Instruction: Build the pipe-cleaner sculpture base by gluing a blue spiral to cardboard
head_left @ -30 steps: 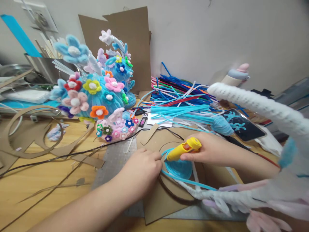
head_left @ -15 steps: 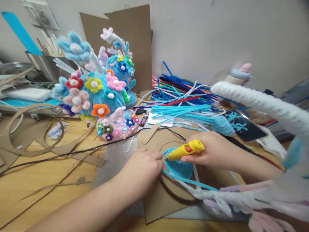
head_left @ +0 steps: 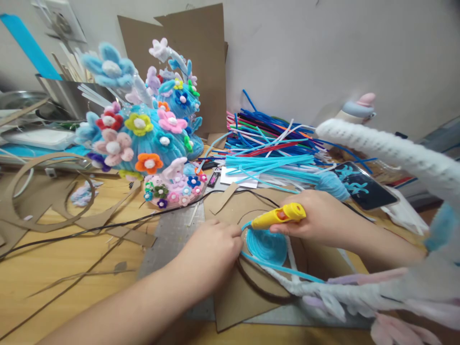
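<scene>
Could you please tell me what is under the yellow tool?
Just below the yellow tool, a blue coil shows, with brown cardboard around it. Whatever lies directly beneath the tool and the right hand is covered.

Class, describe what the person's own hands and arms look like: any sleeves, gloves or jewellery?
The left hand and right hand are ungloved. No sleeve shows on the left forearm or right forearm, and no watch or bracelet is visible. I see no rings, though some fingers are hidden.
</scene>
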The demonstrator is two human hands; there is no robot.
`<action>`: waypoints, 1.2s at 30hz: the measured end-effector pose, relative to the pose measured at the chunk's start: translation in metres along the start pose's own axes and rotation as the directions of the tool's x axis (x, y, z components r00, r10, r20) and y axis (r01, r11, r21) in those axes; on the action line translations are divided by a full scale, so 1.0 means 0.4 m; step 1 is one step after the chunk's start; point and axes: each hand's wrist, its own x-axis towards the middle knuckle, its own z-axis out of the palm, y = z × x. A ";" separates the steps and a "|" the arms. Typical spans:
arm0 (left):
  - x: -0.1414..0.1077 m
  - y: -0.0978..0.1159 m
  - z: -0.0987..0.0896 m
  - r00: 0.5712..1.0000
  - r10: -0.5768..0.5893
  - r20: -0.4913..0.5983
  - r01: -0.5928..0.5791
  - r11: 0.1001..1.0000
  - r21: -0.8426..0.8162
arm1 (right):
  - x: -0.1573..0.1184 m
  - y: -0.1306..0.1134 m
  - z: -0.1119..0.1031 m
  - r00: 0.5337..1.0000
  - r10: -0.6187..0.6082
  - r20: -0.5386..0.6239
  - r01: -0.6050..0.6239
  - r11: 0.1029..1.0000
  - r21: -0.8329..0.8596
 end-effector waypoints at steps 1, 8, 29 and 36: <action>0.000 0.000 0.000 1.000 0.002 0.002 -0.002 1.000 -0.002 | 0.001 0.002 0.000 1.000 0.005 -0.001 -0.005 1.000 -0.003; -0.001 -0.001 -0.001 1.000 -0.008 -0.005 0.008 1.000 -0.002 | 0.000 0.001 -0.015 1.000 0.010 0.006 -0.010 0.999 -0.038; -0.001 0.003 -0.009 1.000 -0.005 0.024 0.005 1.000 0.004 | 0.015 0.192 0.059 0.960 0.260 0.104 -0.257 0.672 0.694; -0.002 0.004 -0.014 1.000 -0.002 0.021 0.002 1.000 0.007 | 0.028 0.226 0.122 0.899 0.426 -0.104 -0.305 0.779 0.548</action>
